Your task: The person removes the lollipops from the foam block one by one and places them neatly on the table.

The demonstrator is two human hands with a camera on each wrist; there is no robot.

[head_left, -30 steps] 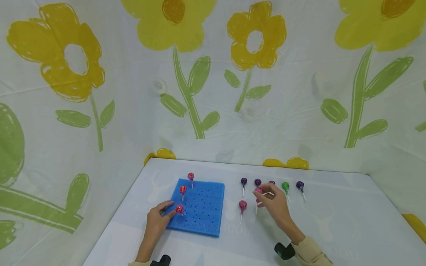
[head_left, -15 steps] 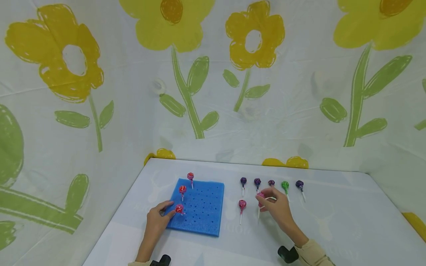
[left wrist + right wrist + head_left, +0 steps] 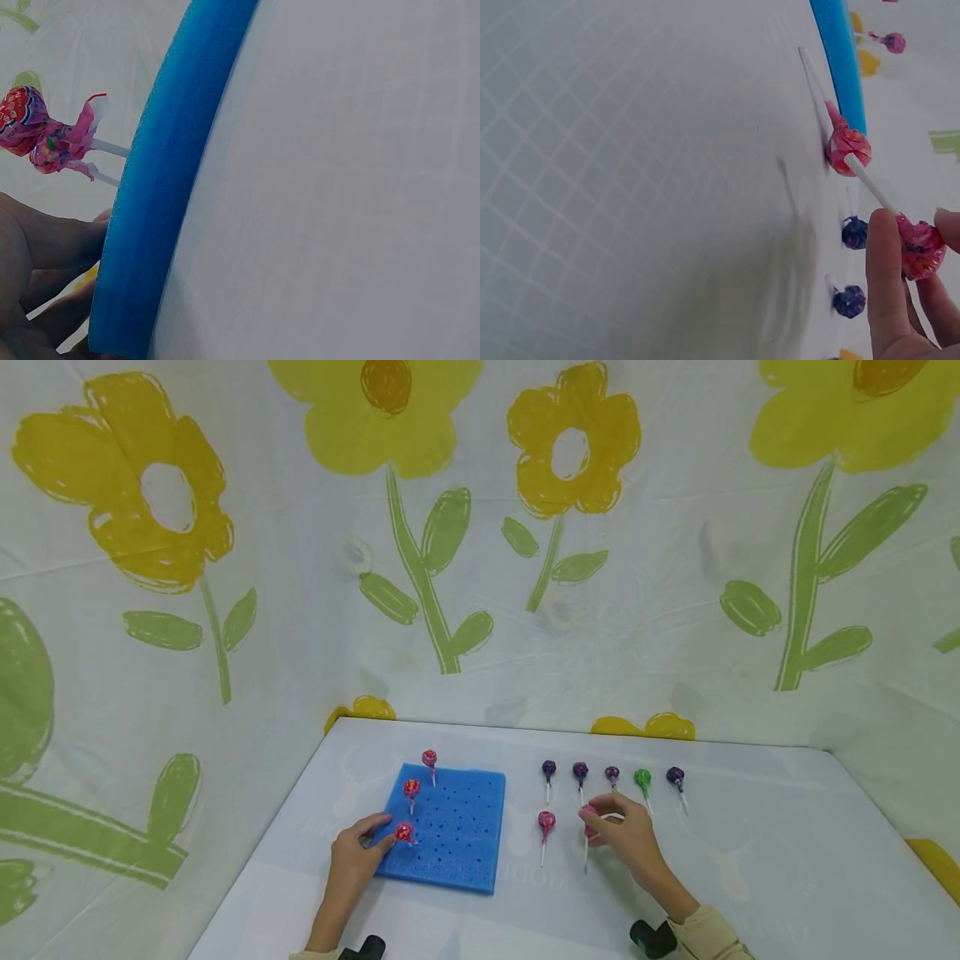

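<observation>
My right hand pinches a pink-wrapped lollipop by its head between thumb and fingers. Its white stick points down, close over the table, just right of another pink lollipop that lies there. At the left, the thumb and fingers of my left hand rest spread on the left edge of a blue foam board dotted with small holes. Along that edge stand three red-and-pink lollipops: one at the far end, a middle one and a near one by my left thumb.
Behind my right hand several lollipops lie in a row on the white table: dark purple ones, a small purplish one and a green one. A flower-printed curtain rises at the table's back edge.
My right hand has drawn the pink lollipop slightly nearer and to the right, away from the back row. The left hand and the foam board stay in place.
</observation>
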